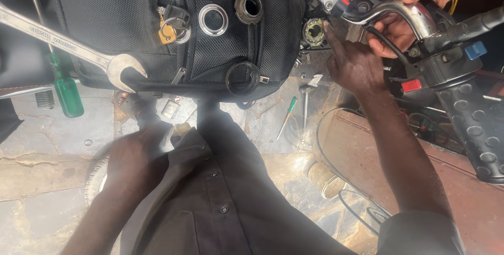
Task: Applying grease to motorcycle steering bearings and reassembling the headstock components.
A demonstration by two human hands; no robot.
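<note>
A single head-worn camera looks steeply down from close above the person's own chest and arms, facing forward over a motorcycle's mesh-covered tank (pixel 157 18). The right hand (pixel 354 66) reaches ahead at frame right toward the steering head beside the handlebar (pixel 415 16). The left hand (pixel 134 155), blurred, sits nearer the lens at lower left.

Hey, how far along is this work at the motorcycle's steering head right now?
Done: a steel ring, a dark bearing piece and a black seal ring lie out on the mesh tank cover. In hand: the right hand fingers the open steering head; another person's hand steadies the chrome handlebar. The left hand is blurred. Left: those parts remain unfitted.
</note>
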